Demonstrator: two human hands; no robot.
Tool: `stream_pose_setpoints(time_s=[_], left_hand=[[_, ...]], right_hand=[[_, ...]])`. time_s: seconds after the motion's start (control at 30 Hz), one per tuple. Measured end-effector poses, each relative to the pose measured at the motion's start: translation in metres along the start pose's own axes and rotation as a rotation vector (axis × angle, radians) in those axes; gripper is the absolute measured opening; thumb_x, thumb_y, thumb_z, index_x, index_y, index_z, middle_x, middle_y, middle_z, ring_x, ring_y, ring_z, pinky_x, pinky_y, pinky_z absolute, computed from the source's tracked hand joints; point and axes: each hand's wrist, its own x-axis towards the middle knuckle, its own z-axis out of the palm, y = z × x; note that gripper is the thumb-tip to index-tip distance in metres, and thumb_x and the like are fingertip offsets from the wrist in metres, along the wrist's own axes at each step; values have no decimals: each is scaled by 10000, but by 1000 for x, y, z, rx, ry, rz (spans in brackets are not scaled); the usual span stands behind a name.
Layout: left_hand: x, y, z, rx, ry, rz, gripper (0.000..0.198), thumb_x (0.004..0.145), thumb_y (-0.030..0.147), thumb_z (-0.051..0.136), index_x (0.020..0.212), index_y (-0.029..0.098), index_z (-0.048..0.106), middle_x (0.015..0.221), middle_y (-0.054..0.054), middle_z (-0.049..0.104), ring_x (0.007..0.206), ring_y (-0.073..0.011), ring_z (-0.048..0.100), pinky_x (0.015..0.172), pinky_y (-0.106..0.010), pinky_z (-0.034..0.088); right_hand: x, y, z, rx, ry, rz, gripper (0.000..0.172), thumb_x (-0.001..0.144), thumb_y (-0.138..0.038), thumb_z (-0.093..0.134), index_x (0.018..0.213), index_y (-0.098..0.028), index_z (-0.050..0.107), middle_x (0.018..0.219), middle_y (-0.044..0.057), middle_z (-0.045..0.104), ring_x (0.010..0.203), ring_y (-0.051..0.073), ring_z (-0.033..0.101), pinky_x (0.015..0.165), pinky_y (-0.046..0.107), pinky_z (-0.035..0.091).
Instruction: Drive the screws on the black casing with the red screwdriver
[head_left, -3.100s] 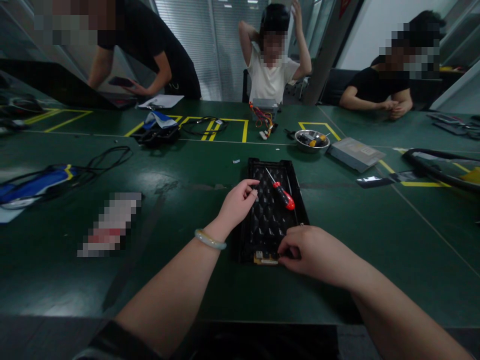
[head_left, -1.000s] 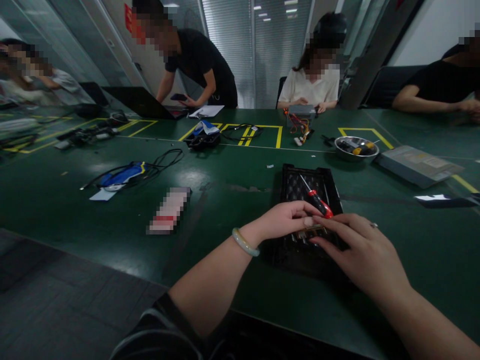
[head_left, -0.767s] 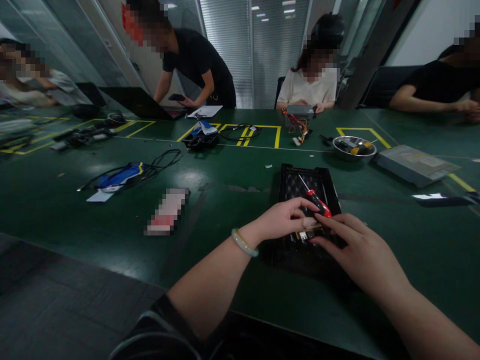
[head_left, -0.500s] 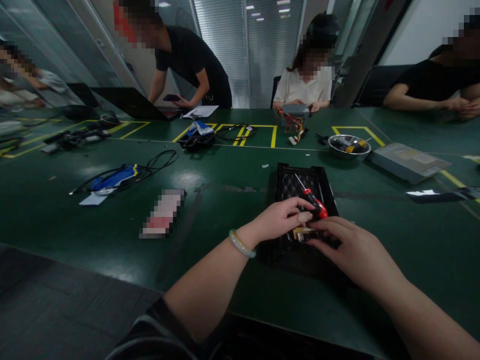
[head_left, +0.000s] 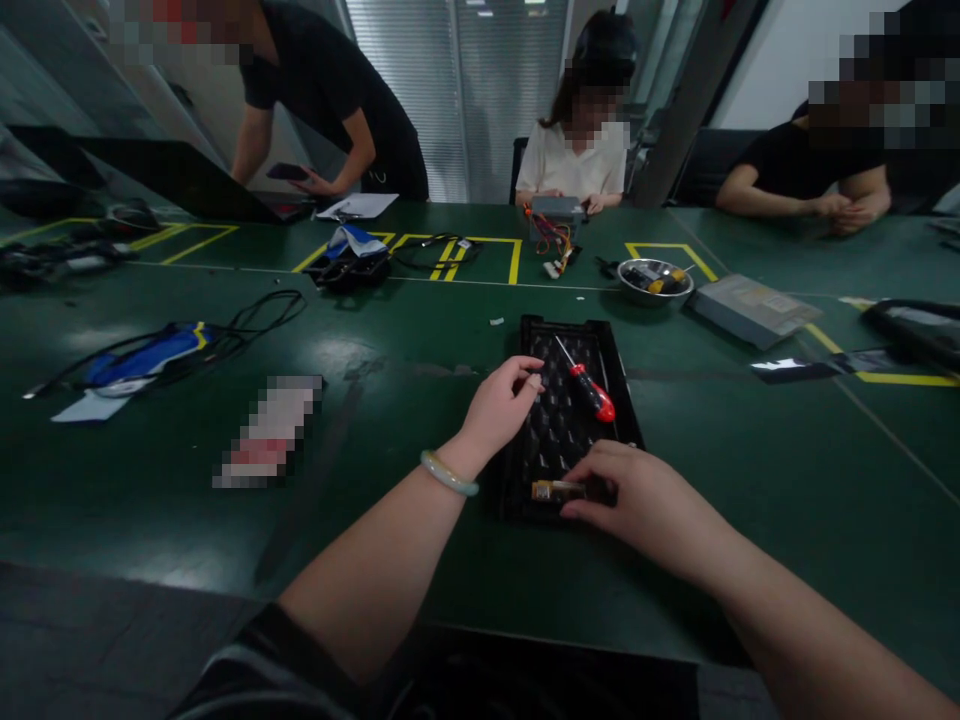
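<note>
A black tray [head_left: 621, 380] with a ribbed floor lies on the green table in front of me. A red-handled screwdriver [head_left: 592, 392] rests inside it, untouched. My left hand [head_left: 496, 405] has curled fingers on the tray's left rim. My right hand [head_left: 637, 500] pinches a small brown circuit board [head_left: 553, 490] at the tray's near end.
A metal bowl [head_left: 651, 280] with parts, a grey drive [head_left: 746, 308] and a wired unit [head_left: 551, 225] lie beyond. Cables and a blue item [head_left: 142, 355] lie to the left. Three people sit or stand at the far side. The table edge [head_left: 375, 625] is near me.
My left hand has gone from the small board to the tray's left rim. My right hand has drawn the board toward the tray's near end. The view has swung right.
</note>
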Motion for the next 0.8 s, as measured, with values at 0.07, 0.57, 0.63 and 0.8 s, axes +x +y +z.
stream_pose_setpoints(time_s=[0.07,0.57,0.63,0.8], left_hand=[[0,0,0,22,1,2,223,968,245,501,1171,215,588,918,-16,706,889,-160,683,846,-318,503],[0,-2,0,64,-10,-1,246,946,228,516,1180,230,593,909,-8,699,883,-165,667,860,-330,494],[1,-2,0,65,-11,3,252,946,225,514,1186,229,591,907,-7,696,887,-166,665,864,-332,493],[0,-3,-1,61,-14,17,258,939,216,520,1187,227,590,901,-7,687,876,-163,658,863,-332,493]], right_hand=[[0,0,2,29,-26,7,187,767,-304,779,935,-253,714,953,-5,642,781,126,605,705,274,475],[-3,-5,1,-77,-6,-118,131,823,-234,685,951,-236,716,890,-1,643,756,126,595,666,259,463],[-5,-6,0,-103,17,-134,135,832,-228,666,955,-229,719,867,3,645,744,130,595,657,262,461],[-9,-9,-3,-108,8,-131,136,820,-253,673,946,-230,721,838,-2,649,729,131,601,648,262,462]])
